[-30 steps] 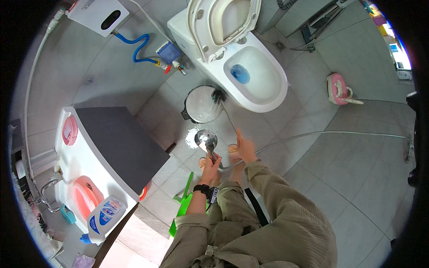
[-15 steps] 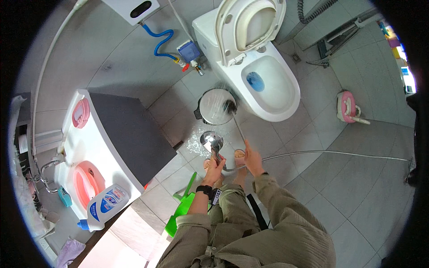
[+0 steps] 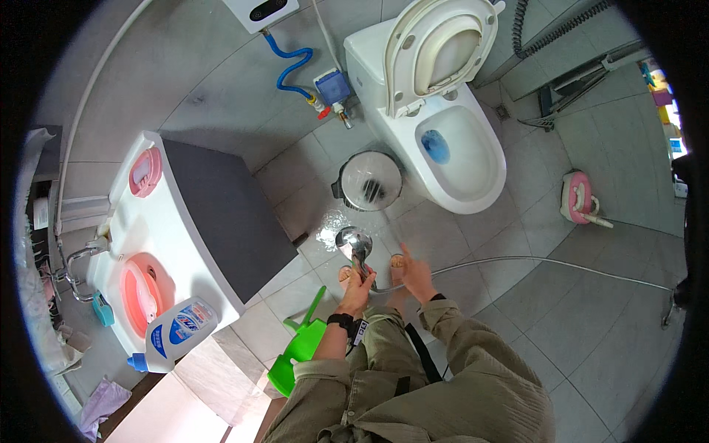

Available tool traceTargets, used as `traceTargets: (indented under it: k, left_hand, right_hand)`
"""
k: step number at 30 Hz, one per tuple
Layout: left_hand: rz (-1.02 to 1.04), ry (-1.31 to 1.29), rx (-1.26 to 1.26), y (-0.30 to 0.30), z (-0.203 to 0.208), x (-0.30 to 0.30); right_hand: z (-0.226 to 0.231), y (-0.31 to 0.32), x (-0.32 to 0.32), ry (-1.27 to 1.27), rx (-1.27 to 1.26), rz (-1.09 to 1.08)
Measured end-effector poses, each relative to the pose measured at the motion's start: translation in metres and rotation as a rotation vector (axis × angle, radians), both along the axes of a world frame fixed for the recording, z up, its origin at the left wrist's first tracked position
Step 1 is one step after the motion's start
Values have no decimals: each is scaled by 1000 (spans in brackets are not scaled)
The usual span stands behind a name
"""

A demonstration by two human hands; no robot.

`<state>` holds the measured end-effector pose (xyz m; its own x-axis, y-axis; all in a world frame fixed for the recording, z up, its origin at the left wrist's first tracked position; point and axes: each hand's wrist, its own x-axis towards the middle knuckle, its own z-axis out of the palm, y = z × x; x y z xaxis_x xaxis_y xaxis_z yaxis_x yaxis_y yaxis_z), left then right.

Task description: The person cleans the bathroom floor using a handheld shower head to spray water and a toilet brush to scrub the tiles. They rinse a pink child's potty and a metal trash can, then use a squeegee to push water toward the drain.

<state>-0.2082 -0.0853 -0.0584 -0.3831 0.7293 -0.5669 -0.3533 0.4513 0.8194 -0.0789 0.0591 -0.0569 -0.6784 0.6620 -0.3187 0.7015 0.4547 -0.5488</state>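
Observation:
My left hand (image 3: pixel 356 293) is closed round the handle of a chrome shower head (image 3: pixel 354 242), held over the wet tiles. In my right hand (image 3: pixel 416 275) is the thin handle of a brush; motion smears its dark bristle head (image 3: pixel 373 192). That head is at a round, dark-rimmed bin (image 3: pixel 338 190) with a pale inside, standing in front of the toilet (image 3: pixel 480 173). Whether the bristles touch the bin's inside I cannot tell. Water (image 3: pixel 330 230) glistens on the floor between bin and shower head. The toilet's lid and seat are raised, and blue water lies in its bowl.
A metal shower hose (image 3: pixel 546 258) runs right to the wall. On the left, a white washbasin counter (image 3: pixel 185 251) carries a cleaner bottle (image 3: pixel 181 334) and a pink basin (image 3: pixel 140 295). A green dustpan (image 3: pixel 299 354) lies by my left leg; a pink-and-white item (image 3: pixel 578 198) is at the right wall.
The brush head has shifted from the bin's right edge toward its middle. The spray streaks over the bin no longer show clearly. The whole view has shifted slightly.

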Motion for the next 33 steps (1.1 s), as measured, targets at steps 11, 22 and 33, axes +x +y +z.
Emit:
traceTargets:
  k: [11,22,33]
  left_hand:
    - [4,31,0,6,3,-7]
    - [9,-8,12,16,6,-3]
    - [-75,63,-149,-4,3,9]
  right_hand:
    - [1,25,2,23,7,-142]
    - [-10,48,-12,58,15,-173]
    - [-28,32,-37,16,-45,-30]
